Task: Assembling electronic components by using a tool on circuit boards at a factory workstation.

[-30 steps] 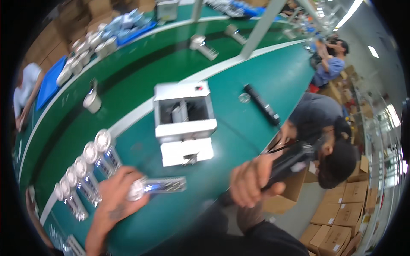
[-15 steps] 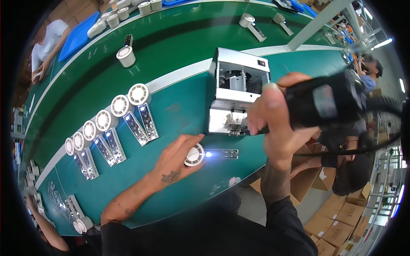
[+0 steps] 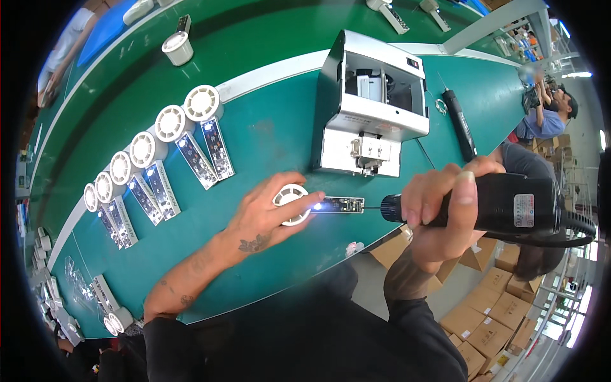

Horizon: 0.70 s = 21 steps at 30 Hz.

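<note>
My left hand point(image 3: 266, 210) presses a small white round part with a circuit strip point(image 3: 318, 205) flat on the green bench; a light glows at the strip's near end. My right hand point(image 3: 445, 210) grips a black electric screwdriver point(image 3: 509, 207), held level, with its bit tip touching the right end of the strip. Both forearms come in from the lower edge.
A white box-shaped machine point(image 3: 375, 105) stands just behind the strip. A row of several finished round parts with strips point(image 3: 172, 146) lies to the left. Another black screwdriver point(image 3: 459, 123) lies at the right. A white cup point(image 3: 177, 48) stands farther back. Another person point(image 3: 547, 114) works at the far right; cardboard boxes point(image 3: 496, 312) sit below.
The view has moved closer. My right hand lowered the screwdriver from in front of the machine to the strip's right end. My left hand still holds the white part down.
</note>
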Available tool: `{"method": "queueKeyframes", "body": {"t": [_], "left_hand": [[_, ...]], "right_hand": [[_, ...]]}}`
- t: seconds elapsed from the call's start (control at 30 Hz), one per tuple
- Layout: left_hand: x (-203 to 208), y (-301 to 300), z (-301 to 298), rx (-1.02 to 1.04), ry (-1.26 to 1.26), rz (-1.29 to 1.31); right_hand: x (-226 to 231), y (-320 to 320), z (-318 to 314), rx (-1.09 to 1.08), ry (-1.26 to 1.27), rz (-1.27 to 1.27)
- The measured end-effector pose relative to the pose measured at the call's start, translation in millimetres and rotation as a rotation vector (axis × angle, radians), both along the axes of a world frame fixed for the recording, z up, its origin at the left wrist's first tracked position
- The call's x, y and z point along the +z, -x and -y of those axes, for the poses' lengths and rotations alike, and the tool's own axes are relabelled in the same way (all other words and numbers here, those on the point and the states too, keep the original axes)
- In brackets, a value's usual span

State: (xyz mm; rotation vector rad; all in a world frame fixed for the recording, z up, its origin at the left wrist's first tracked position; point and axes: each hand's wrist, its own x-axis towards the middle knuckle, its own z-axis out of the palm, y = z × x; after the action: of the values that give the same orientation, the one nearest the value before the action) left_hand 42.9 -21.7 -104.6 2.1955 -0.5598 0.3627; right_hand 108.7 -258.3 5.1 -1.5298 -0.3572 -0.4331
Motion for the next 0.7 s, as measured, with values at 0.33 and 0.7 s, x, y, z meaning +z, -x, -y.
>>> {"method": "queueKeyframes", "body": {"t": [0.33,0.7], "left_hand": [[1,-2,1,0.022,-0.087,0.040],[1,-1,-1,0.018,-0.067,0.008]], "right_hand": [[0,5,-6,-0.058,-0.058,-0.149],[-23,14,6,0.019,-0.102,-0.028]]}}
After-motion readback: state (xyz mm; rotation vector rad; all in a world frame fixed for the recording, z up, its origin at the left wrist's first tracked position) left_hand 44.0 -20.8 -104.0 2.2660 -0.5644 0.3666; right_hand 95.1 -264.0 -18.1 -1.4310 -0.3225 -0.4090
